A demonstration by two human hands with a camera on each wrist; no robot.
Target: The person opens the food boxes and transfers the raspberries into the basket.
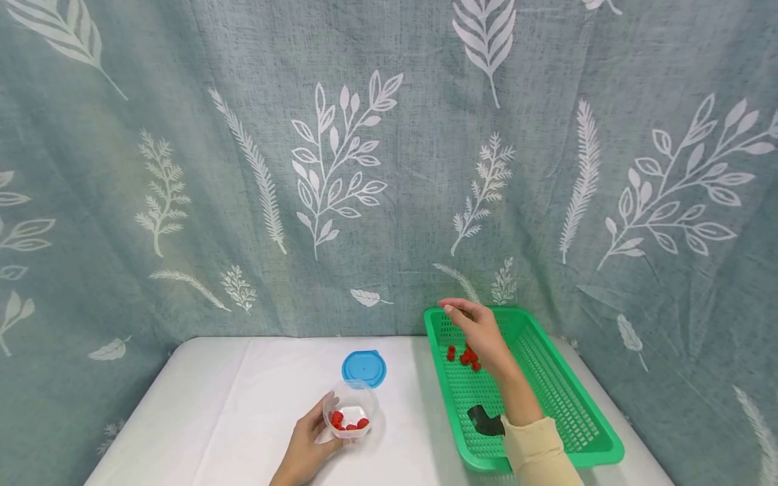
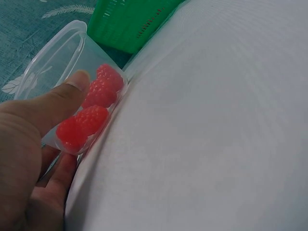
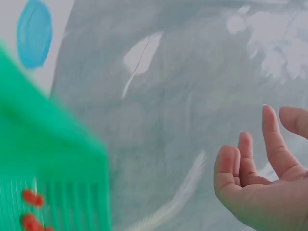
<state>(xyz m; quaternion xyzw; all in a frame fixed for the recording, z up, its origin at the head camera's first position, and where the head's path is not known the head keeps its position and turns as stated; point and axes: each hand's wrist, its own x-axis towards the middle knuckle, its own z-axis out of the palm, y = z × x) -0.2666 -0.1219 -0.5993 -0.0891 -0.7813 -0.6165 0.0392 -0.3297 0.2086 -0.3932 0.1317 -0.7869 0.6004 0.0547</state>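
My left hand [image 1: 310, 435] grips a clear plastic tub [image 1: 367, 398] around its side, thumb on the near wall. Several red raspberries [image 2: 100, 92] lie at the bottom of the tub, which tilts in the left wrist view. Above the far left part of a green basket [image 1: 452, 422] is my right hand [image 1: 477, 331]. Its fingers are loosely bent in the right wrist view, with nothing seen between thumb and forefinger. More raspberries [image 1: 467, 358] lie on the basket floor, partly hidden behind the right hand in the head view.
A round blue lid [image 1: 364, 368] lies on the white table [image 1: 243, 405] just behind the tub. A leaf-patterned curtain [image 1: 401, 202] hangs along the back. Beside the right sleeve, a black curved piece [image 1: 484, 420] shows over the basket floor.
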